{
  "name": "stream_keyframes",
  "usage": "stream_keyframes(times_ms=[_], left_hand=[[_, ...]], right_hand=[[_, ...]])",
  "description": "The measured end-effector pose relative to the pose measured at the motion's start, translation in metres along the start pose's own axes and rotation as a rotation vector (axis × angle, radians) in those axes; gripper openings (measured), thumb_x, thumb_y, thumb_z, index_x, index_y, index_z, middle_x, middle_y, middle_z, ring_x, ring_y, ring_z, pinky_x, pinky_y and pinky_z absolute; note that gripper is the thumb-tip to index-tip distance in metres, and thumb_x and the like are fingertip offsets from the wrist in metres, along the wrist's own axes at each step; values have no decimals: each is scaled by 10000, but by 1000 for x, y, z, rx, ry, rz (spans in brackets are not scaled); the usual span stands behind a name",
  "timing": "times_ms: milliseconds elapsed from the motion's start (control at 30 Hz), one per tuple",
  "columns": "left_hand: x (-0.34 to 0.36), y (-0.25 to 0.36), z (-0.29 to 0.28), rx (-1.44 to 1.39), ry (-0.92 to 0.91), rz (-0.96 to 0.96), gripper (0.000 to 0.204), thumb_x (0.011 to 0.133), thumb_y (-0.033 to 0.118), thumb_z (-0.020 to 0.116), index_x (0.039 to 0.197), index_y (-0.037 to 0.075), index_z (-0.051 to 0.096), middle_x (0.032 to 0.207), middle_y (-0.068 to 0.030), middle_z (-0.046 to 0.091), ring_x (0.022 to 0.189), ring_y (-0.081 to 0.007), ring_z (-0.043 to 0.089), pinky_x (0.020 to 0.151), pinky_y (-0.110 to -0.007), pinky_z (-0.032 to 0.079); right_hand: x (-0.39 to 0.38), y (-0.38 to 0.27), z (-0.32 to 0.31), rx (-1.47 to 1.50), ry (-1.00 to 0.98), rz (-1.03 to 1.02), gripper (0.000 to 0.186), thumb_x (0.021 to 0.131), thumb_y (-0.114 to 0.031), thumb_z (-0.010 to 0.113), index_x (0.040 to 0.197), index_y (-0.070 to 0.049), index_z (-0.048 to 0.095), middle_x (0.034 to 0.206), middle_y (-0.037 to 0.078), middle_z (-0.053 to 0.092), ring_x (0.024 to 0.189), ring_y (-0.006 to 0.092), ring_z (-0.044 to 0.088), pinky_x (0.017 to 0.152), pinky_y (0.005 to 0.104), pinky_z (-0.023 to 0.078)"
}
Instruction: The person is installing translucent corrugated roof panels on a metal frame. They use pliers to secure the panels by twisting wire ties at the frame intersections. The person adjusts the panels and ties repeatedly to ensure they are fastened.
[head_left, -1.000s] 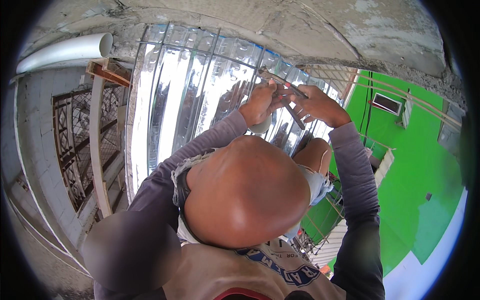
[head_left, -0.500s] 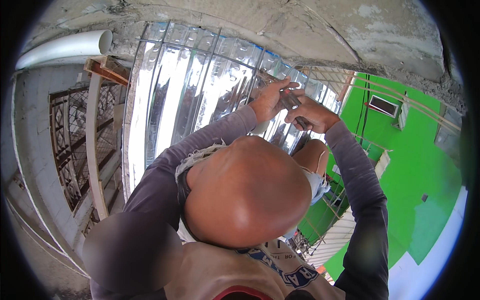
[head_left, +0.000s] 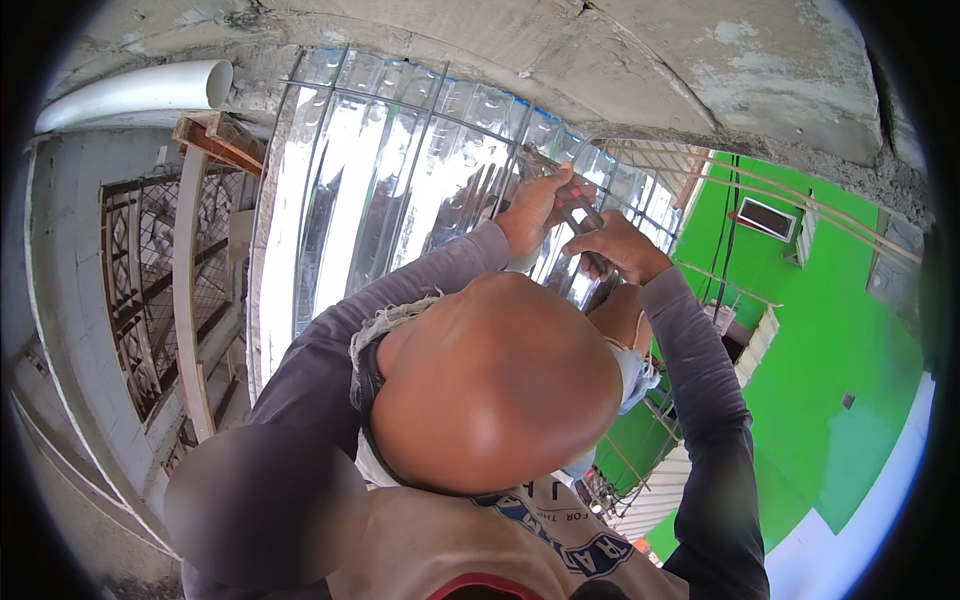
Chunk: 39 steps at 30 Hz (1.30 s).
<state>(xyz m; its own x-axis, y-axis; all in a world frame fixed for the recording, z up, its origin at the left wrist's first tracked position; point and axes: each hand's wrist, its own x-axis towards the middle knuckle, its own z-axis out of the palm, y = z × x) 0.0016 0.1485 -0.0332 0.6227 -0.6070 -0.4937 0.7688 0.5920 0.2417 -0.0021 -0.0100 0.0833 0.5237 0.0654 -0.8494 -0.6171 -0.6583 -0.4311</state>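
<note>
My left hand (head_left: 530,212) is closed around the upper part of a dark pair of pliers (head_left: 577,212), near the bars. My right hand (head_left: 625,246) grips the lower end of the handles, with a gap showing between them. The head of the tool points up and left toward a thin steel bar grid (head_left: 435,105); whether it touches a bar or a wire I cannot tell. Under the grid lies a shiny corrugated metal sheet (head_left: 345,190). My fingers partly hide the pliers.
My bent bare knee (head_left: 490,390) fills the middle. A rough concrete beam (head_left: 560,55) runs along the top. At the left are a white pipe (head_left: 140,97) and a wooden post (head_left: 187,290). A green wall (head_left: 840,320) and dark cables (head_left: 730,235) show at the right.
My right hand has shifted slightly left and down on the pliers, and its forearm has moved inward. The handles show a wider gap. My left hand stays in nearly the same place.
</note>
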Motion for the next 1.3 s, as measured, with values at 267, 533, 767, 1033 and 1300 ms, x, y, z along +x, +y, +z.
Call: stream_keyframes(times_ms=[267, 533, 767, 1033, 1300], left_hand=[[-16, 12, -10, 349, -47, -139, 403, 1064, 523, 626, 1082, 126, 696, 968, -7, 685, 900, -152, 611, 914, -334, 470], [-22, 19, -1, -17, -23, -146, 398, 1087, 437, 616, 1217, 62, 647, 1100, -67, 697, 1024, -207, 648, 969, -372, 498], [-2, 16, 26, 146, 254, -142, 253, 1062, 361, 655, 1121, 115, 660, 1034, -16, 710, 1051, -176, 647, 961, -373, 476], [-8, 13, 11, 180, 237, -73, 340, 1048, 378, 680, 1169, 61, 668, 1021, -79, 744, 1006, -212, 707, 992, -388, 523], [-43, 35, 10, 581, 18, -131, 507, 999, 428, 744, 1161, -52, 729, 1031, -113, 733, 936, -191, 694, 823, -335, 576]], right_hand=[[14, 16, 9, 209, 20, 121, 450, 966, -428, 749, 998, 16, 686, 634, 95, 635, 483, 200, 600, 472, 354, 483], [-2, -1, 19, 479, -222, 43, 406, 894, -370, 830, 994, -3, 687, 665, 56, 626, 458, 159, 585, 424, 289, 489], [-1, -9, 1, 59, -27, -24, 382, 855, -316, 848, 963, 16, 693, 652, 67, 622, 483, 170, 606, 441, 314, 481], [3, 9, 23, -42, 145, -224, 381, 851, -296, 797, 1028, 21, 680, 651, 82, 617, 513, 159, 615, 471, 327, 488], [-25, 25, 37, 981, -360, 13, 425, 1055, -352, 634, 1231, 33, 674, 788, 79, 710, 687, 142, 682, 572, 346, 520]])
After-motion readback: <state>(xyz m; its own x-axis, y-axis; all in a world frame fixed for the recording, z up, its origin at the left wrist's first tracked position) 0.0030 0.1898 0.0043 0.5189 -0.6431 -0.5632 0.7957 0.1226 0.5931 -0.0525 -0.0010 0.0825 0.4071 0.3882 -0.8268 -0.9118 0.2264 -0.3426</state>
